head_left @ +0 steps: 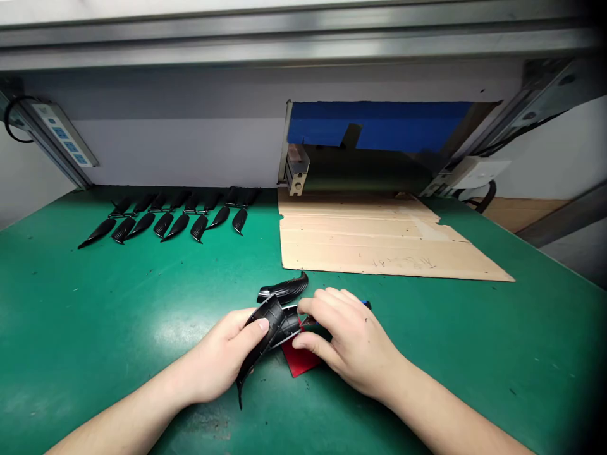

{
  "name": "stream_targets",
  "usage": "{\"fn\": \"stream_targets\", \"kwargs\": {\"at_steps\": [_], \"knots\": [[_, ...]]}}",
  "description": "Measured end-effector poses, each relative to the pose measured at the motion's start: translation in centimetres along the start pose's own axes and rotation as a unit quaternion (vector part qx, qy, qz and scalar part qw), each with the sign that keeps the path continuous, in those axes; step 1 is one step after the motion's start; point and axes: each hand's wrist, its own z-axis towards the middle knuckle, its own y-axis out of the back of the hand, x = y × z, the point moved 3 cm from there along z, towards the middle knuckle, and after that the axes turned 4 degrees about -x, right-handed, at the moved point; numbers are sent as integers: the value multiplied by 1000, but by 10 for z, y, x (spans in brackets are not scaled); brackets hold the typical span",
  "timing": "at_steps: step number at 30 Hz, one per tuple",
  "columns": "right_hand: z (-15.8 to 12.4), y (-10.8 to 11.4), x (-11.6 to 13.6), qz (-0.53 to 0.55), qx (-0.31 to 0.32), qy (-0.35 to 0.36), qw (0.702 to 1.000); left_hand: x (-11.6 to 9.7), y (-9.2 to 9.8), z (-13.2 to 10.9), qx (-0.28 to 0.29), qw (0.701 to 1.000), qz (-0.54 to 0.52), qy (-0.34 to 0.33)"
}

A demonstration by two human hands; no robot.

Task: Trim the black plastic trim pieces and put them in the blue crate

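Observation:
My left hand (222,354) grips a black curved plastic shell (260,332), its thumb pressed on the ribbed inner face and the narrow tip pointing down toward me. A second black shell piece (288,323) crosses behind it and reaches to my right fingers; whether the two are joined I cannot tell. My right hand (351,335) is curled at the end of that piece, thumb and forefinger around a small dark thing that is mostly hidden. A blue and black end (367,304) shows past its knuckles. Just beyond both hands lies another grooved black shell (283,289).
Under the hands lies a red flat piece (300,359) on the green tabletop (142,354). Several black shells (180,215) stand in a row at the back left. A cardboard sheet (360,246) lies before an opening in the back panel. A metal beam (284,47) crosses overhead.

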Motion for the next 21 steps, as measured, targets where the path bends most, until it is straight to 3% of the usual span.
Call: {"fn": "stream_targets", "kwargs": {"at_steps": [12,21], "knots": [[1,-6,3,-178,-8,3,984,-6,2,-6,-35,999,-3,-15],[-2,-8,10,-193,-25,19,981,-8,-1,-9,-46,993,76,-72]]}}
